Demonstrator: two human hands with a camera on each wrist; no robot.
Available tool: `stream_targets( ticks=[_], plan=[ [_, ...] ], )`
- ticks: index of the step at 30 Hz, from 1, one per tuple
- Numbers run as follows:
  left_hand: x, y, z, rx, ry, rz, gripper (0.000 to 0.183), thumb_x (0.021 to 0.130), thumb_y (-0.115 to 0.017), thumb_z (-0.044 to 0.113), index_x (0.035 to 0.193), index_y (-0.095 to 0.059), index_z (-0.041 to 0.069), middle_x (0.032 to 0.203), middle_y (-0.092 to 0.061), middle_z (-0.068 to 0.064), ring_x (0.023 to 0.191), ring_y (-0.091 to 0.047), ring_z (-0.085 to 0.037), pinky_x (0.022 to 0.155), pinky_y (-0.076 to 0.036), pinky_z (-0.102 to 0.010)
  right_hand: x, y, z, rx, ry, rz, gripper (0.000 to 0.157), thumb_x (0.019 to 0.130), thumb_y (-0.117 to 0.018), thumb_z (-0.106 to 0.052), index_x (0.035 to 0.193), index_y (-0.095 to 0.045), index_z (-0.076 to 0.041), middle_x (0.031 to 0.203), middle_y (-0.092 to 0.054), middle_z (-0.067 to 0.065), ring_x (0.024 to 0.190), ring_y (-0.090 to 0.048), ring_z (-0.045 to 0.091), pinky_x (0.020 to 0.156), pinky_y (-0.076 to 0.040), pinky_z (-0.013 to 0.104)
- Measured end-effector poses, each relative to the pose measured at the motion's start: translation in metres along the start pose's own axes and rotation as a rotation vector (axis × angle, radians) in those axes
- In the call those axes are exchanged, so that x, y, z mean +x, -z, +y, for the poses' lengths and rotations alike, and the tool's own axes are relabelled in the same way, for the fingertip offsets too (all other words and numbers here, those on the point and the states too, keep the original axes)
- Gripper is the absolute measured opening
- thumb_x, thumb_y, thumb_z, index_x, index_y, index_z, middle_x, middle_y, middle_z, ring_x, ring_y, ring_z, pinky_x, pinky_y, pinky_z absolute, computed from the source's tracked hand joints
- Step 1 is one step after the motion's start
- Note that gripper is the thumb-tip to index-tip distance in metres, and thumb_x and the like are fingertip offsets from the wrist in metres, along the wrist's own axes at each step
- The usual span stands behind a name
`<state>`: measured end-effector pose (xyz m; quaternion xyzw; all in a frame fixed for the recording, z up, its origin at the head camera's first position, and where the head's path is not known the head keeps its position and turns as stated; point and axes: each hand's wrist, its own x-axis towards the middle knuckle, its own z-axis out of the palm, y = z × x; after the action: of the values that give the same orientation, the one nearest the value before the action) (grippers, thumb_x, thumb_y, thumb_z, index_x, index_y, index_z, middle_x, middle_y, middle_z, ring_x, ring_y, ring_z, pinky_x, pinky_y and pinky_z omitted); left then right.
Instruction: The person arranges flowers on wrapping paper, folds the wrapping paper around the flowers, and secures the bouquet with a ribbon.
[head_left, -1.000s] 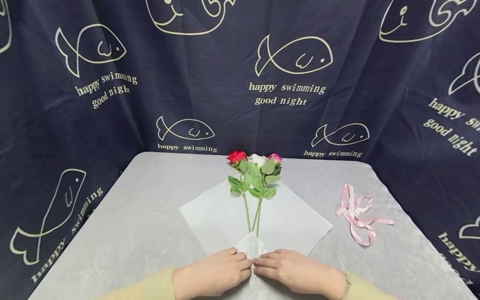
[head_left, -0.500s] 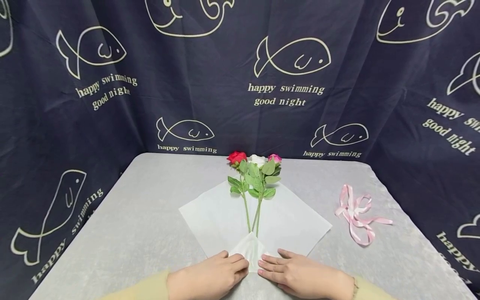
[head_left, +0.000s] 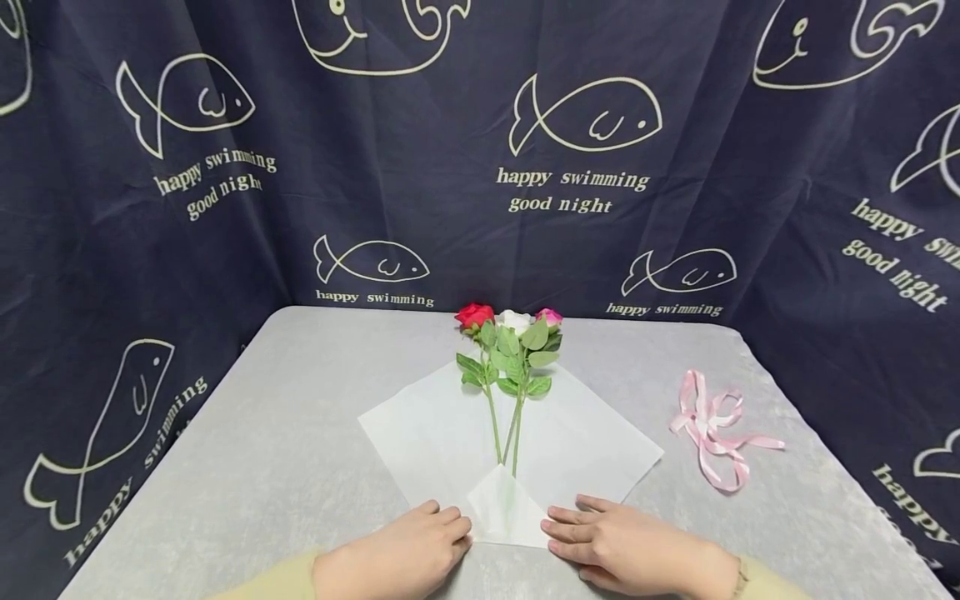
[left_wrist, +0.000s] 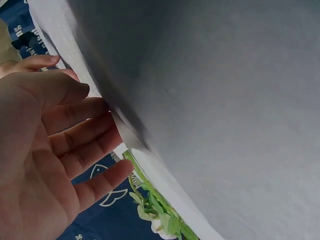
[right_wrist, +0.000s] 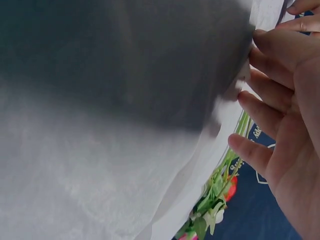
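A white sheet of wrapping paper point(head_left: 600, 442) lies on the table in the head view, its near corner folded up as a small triangle point(head_left: 506, 504). Three artificial roses lie along its middle: a red rose point(head_left: 475, 316), a white rose point(head_left: 515, 322) and a pink rose point(head_left: 551, 317). The fold covers their stem ends. My left hand point(head_left: 408, 546) rests at the left end of the folded edge, fingers slightly bent. At its right end my right hand point(head_left: 626, 546) touches the paper with extended, spread fingers. Both wrist views show these fingers right at the table.
A loose pink ribbon point(head_left: 708, 429) lies in a tangle to the right of the paper. The grey cloth-covered table point(head_left: 300, 400) is enclosed at the back and sides by a dark blue curtain point(head_left: 450, 183) with fish drawings.
My hands have slid apart along the folded edge, the left one leftward and the right one rightward, uncovering the folded triangle, which looks flatter now. The roses and ribbon stay put.
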<state>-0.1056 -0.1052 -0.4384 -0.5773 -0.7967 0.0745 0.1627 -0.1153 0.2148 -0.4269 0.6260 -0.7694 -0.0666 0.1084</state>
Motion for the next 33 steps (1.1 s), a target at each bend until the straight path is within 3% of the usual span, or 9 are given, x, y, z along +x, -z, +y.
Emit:
stream_targets(
  ticks=[3, 8, 16, 18, 21, 25, 26, 31, 33],
  plan=[
    [-0.003, 0.002, -0.002, 0.023, 0.025, 0.003, 0.004, 0.079, -0.067, 0.024, 0.080, -0.065, 0.020, 0.075, -0.047, 0.011, 0.065, -0.039, -0.005, 0.057, -0.021, -0.020, -0.003, 0.002, 0.001, 0.014, 0.005, 0.016, 0.036, 0.087, -0.065, -0.028, 0.120, -0.065, -0.015, 0.130, -0.059, 0.004, 0.123, -0.053, 0.019, 0.090, -0.049, 0.041],
    [-0.006, 0.005, -0.006, -0.018, 0.078, -0.022, 0.022, 0.077, -0.069, 0.029, 0.060, -0.059, 0.020, 0.069, -0.045, 0.012, 0.063, -0.038, -0.005, 0.054, -0.022, -0.022, -0.011, 0.003, 0.003, 0.062, 0.013, 0.037, 0.027, 0.084, -0.068, -0.026, 0.109, -0.069, -0.015, 0.128, -0.060, 0.005, 0.121, -0.054, 0.020, 0.088, -0.050, 0.042],
    [-0.005, 0.006, -0.017, -0.104, 0.142, -0.090, 0.020, 0.076, -0.073, 0.027, 0.060, -0.062, 0.020, 0.062, -0.050, 0.012, 0.055, -0.035, -0.002, 0.048, -0.033, -0.016, -0.007, 0.006, 0.004, 0.100, 0.025, 0.090, 0.005, 0.081, -0.069, -0.019, 0.083, -0.072, -0.016, 0.124, -0.062, 0.005, 0.115, -0.058, 0.020, 0.090, -0.049, 0.036],
    [-0.002, 0.004, -0.021, -0.122, 0.152, -0.105, 0.019, 0.075, -0.074, 0.026, 0.061, -0.063, 0.020, 0.061, -0.050, 0.013, 0.055, -0.036, -0.001, 0.050, -0.037, -0.015, -0.001, 0.007, 0.002, 0.091, 0.015, 0.098, 0.007, 0.079, -0.070, -0.018, 0.072, -0.070, -0.017, 0.125, -0.061, 0.004, 0.116, -0.057, 0.019, 0.092, -0.048, 0.032],
    [0.001, 0.004, -0.026, -0.133, 0.165, -0.150, 0.014, 0.077, -0.075, 0.027, 0.067, -0.069, 0.019, 0.064, -0.054, 0.012, 0.059, -0.045, 0.000, 0.057, -0.043, -0.015, 0.008, 0.010, -0.001, 0.069, -0.016, 0.071, 0.007, 0.076, -0.071, -0.017, 0.077, -0.071, -0.010, 0.132, -0.057, 0.004, 0.124, -0.052, 0.019, 0.094, -0.046, 0.028],
    [0.002, 0.004, -0.028, -0.125, 0.168, -0.183, 0.012, 0.078, -0.075, 0.030, 0.076, -0.071, 0.019, 0.068, -0.059, 0.011, 0.064, -0.052, 0.000, 0.063, -0.046, -0.014, 0.018, 0.009, -0.001, 0.067, -0.026, 0.032, 0.043, 0.075, -0.069, -0.016, 0.115, -0.065, -0.002, 0.138, -0.051, 0.005, 0.130, -0.045, 0.018, 0.095, -0.045, 0.024],
    [0.002, 0.004, -0.028, -0.107, 0.157, -0.179, 0.013, 0.077, -0.075, 0.031, 0.076, -0.071, 0.019, 0.068, -0.059, 0.011, 0.064, -0.052, 0.000, 0.063, -0.046, -0.014, 0.020, 0.008, 0.000, 0.064, -0.012, 0.026, 0.043, 0.074, -0.069, -0.015, 0.115, -0.065, -0.001, 0.138, -0.051, 0.006, 0.130, -0.045, 0.018, 0.095, -0.045, 0.024],
    [0.000, 0.001, -0.029, -0.038, 0.084, -0.118, 0.014, 0.076, -0.075, 0.027, 0.072, -0.064, 0.021, 0.065, -0.057, 0.012, 0.062, -0.051, -0.003, 0.059, -0.043, -0.017, 0.028, 0.002, 0.008, 0.065, 0.032, -0.007, 0.009, 0.080, -0.068, -0.020, 0.082, -0.072, -0.011, 0.137, -0.053, 0.005, 0.128, -0.048, 0.017, 0.093, -0.046, 0.023],
    [-0.001, -0.001, -0.029, 0.006, 0.042, -0.082, 0.015, 0.075, -0.074, 0.025, 0.069, -0.061, 0.022, 0.063, -0.056, 0.012, 0.060, -0.050, -0.004, 0.057, -0.041, -0.018, 0.031, -0.002, 0.010, 0.072, 0.038, -0.010, 0.018, 0.084, -0.066, -0.022, 0.066, -0.064, -0.019, 0.136, -0.054, 0.005, 0.126, -0.050, 0.018, 0.091, -0.047, 0.024]
  ],
)
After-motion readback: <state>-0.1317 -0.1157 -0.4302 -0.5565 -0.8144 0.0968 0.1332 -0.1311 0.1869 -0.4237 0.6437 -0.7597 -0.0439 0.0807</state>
